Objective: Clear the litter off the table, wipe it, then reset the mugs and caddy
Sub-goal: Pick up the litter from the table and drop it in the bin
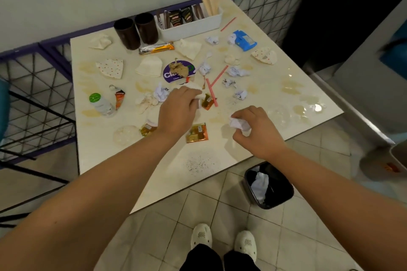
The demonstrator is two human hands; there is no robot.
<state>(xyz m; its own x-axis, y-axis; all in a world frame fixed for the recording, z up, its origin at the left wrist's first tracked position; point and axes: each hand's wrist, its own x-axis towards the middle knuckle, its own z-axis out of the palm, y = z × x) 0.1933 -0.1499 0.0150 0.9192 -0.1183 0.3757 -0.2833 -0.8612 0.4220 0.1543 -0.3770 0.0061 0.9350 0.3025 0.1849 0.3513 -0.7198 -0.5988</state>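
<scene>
A cream table (275, 94) is strewn with litter: crumpled paper balls, napkins, orange sachets, red straws. My left hand (176, 110) is over the table's middle, fingers closed on a white crumpled napkin (191, 88). My right hand (255, 130) is near the front right edge, closed on a white paper ball (239, 124). Two dark brown mugs (136, 31) stand at the back, beside a white caddy (191, 25) with sachets and wooden stirrers.
A black bin (284, 191) with white paper inside stands on the tiled floor below the table's front right edge. A small bottle with a green cap (100, 103), a blue wipes pack (244, 39) and a purple round sticker (169, 75) lie on the table. A wire fence (39, 86) borders the left and back.
</scene>
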